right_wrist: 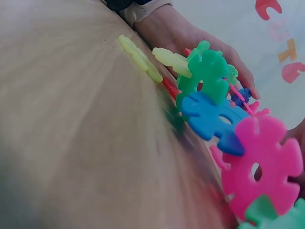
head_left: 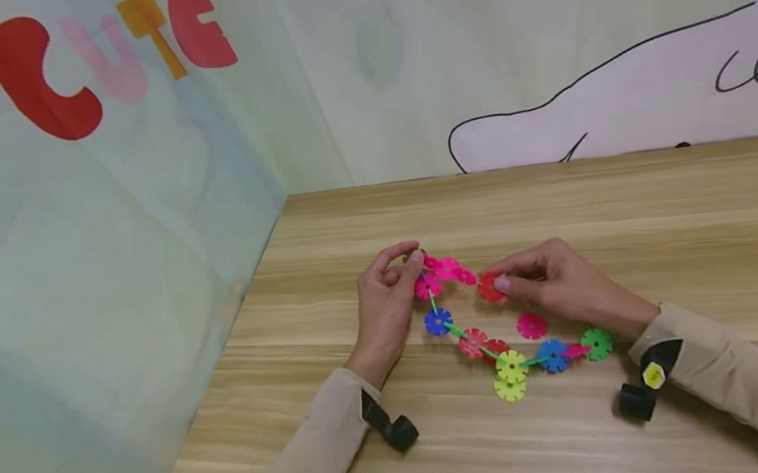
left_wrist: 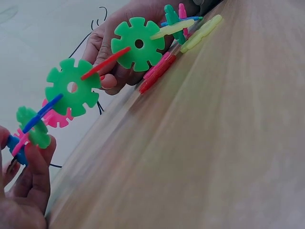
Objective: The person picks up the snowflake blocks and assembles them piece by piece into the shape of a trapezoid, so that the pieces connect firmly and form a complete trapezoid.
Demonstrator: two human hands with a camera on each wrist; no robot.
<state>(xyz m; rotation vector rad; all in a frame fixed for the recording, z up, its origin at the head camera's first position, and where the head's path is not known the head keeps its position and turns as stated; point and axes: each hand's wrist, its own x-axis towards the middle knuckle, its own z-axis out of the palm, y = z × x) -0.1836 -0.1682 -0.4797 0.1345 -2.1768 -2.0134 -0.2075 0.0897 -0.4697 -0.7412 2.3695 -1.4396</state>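
Observation:
A chain of slotted plastic flower discs in several colours (head_left: 438, 321) is strung between the hands, its discs joined edge to edge. At its far left end my left hand (head_left: 383, 303) pinches a disc between thumb and fingers; in the left wrist view a blue disc (left_wrist: 18, 151) shows there. My right hand (head_left: 563, 284) pinches a red disc (head_left: 490, 287) by its edge, close beside the chain's pink discs (head_left: 448, 268). A green disc (head_left: 597, 343) ends the chain near the right wrist. The large pink disc (right_wrist: 262, 162) looms close in the right wrist view.
On the wooden table (head_left: 419, 466) lie a loose pink disc (head_left: 532, 325), a yellow disc (head_left: 510, 389) and a red disc (head_left: 496, 350), under or beside the chain. Behind stands a printed wall cloth (head_left: 349, 64), with another along the left side (head_left: 90, 279).

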